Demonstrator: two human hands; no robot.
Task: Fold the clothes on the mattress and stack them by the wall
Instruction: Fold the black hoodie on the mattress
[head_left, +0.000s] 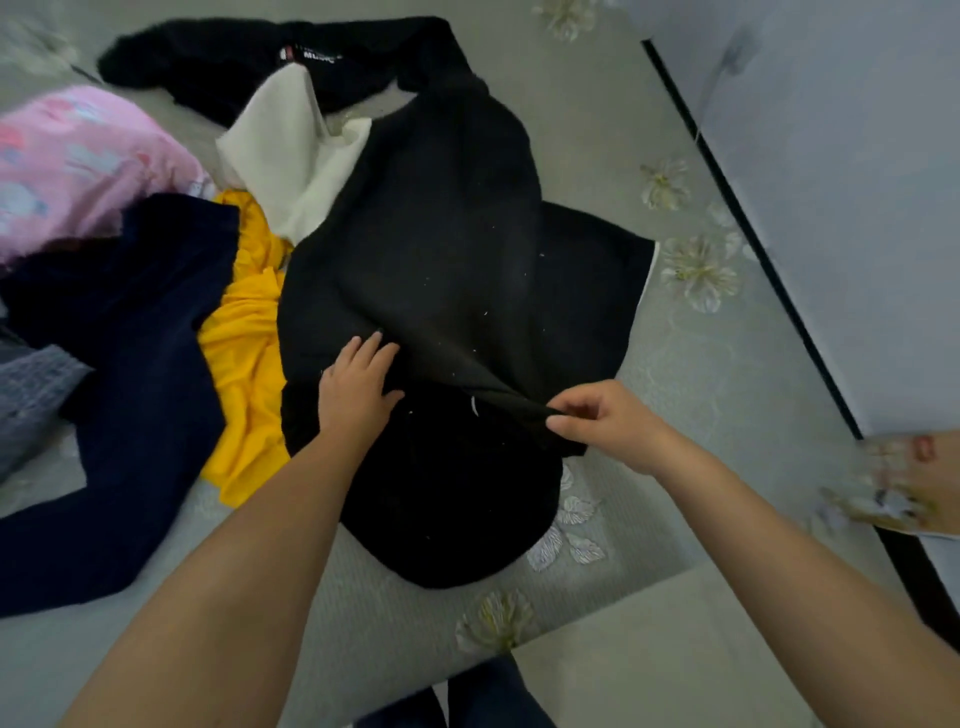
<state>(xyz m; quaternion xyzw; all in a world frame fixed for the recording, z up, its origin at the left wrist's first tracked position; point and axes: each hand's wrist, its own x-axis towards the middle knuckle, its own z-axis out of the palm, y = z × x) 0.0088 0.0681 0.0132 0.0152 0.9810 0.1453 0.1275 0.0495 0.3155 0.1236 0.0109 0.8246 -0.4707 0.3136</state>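
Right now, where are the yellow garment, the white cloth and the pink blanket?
yellow garment (244, 364): head view, middle of its crumpled body.
white cloth (291, 150): head view, its broad upper fold.
pink blanket (78, 156): head view, its patterned top.

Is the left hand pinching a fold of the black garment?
No, the left hand lies flat with straight fingers on the black garment; the right hand pinches its fabric.

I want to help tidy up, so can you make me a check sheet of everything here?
Surface: grey flowered mattress, partly covered by clothes.
Job's things: black top spread in the middle; nothing folded yet.
Clutter: yellow cloth, navy garment, white cloth, pink cloth, second black garment heaped on the left and at the far end.
Hands: left hand rests flat on the black top; right hand pinches its fabric.
Cables: nothing seen.
Surroundings: pale wall at right.
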